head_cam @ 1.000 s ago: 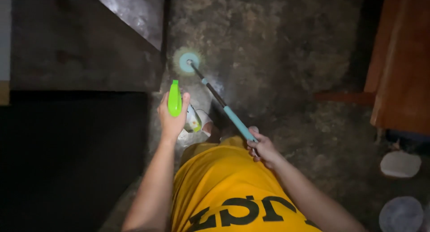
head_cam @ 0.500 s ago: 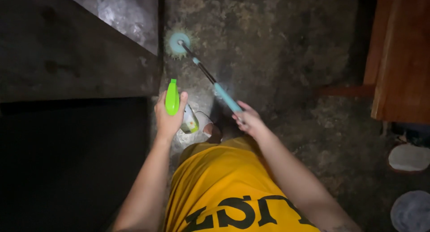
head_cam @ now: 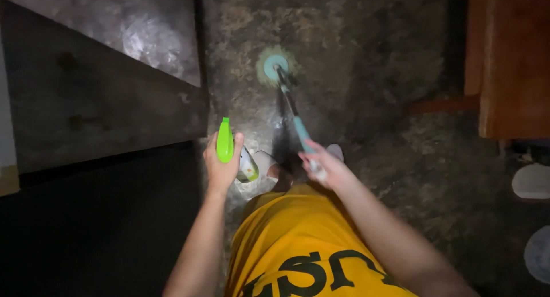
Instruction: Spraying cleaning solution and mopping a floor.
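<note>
My left hand (head_cam: 220, 165) grips a spray bottle (head_cam: 225, 142) with a bright green trigger head, its pale body hanging below the fist. My right hand (head_cam: 322, 164) is wrapped around the teal grip of a long-handled scrub brush (head_cam: 294, 114). The brush's round head (head_cam: 274, 66), teal with pale green bristles, rests on the dark mottled stone floor (head_cam: 366, 56) ahead of me. The handle runs from my right hand up and slightly left to that head. My yellow shirt fills the bottom middle of the view.
A dark raised step or ledge (head_cam: 103, 108) runs along the left, with a shiny grey surface (head_cam: 137, 27) beyond it. Brown wooden furniture (head_cam: 510, 62) stands at the right edge. Pale round things (head_cam: 533, 182) lie on the floor at lower right. My white shoes (head_cam: 266, 159) show between my hands.
The brush head has swung from the left, near the ledge, toward the right and middle of the floor. My right hand shifted with the handle. My left hand kept the bottle steady.
</note>
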